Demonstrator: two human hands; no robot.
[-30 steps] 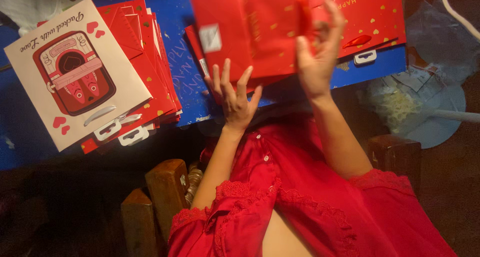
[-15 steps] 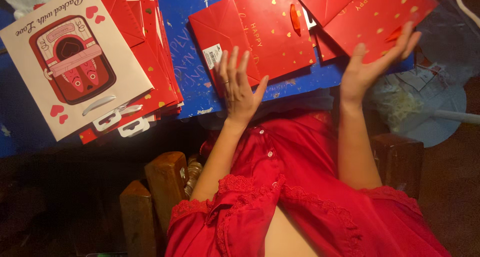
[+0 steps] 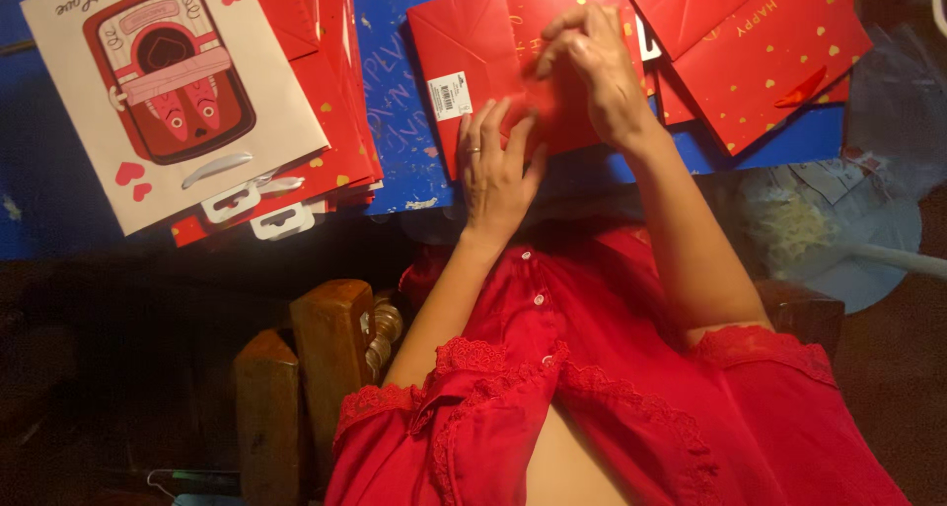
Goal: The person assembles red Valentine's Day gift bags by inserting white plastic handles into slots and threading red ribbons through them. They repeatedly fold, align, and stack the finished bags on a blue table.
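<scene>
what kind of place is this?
Likely a small packing or craft workbench: a blue table strewn with flat red gift bags, a stack under a cream printed bag, both hands on one red bag.

Head cam, looking straight down, close over table (image 3: 414, 161).

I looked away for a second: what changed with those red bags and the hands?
The right hand swung in from the right-hand bags onto the flat red bag, pinching its near edge. The left hand stayed pressed on it. The stack with the cream bag stayed put.
</scene>
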